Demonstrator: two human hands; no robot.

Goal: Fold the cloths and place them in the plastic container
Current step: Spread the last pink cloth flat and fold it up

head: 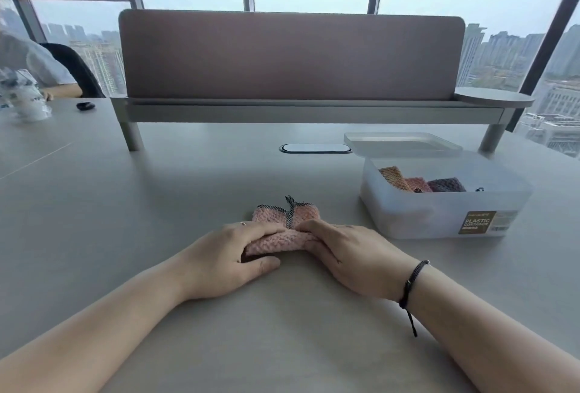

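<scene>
A pink cloth (284,229) of nubbly, looped pile lies folded into a thick, low bundle on the bench (157,198), near the middle and close to the person. Its far edge carries a dark checked trim, with a small hanging loop (290,201) of the same trim standing up from it. The left hand (226,257) holds the bundle's left end, fingers laid over the top and thumb tucked along the near fold; the right hand (354,254) holds the right end the same way, so each grip is closed around the cloth, fingertips nearly meeting at the centre. A dark cord bracelet (411,283) circles the right wrist.

To the right and a little farther off, apart from the cloth, stands the plastic container (439,220), a frosted, rounded-corner box with a brown label on its near wall. Inside it folded cloths stand side by side: orange (394,177), pink (417,185) and dark purple (447,184). Its translucent lid (401,143) rests tilted against the back rim.

The bench surface is smooth, matte grey, with open room left of the hands and in front of them. Beyond sit an oval cable port (315,148) and a raised shelf with a mauve fabric screen (292,54).
</scene>
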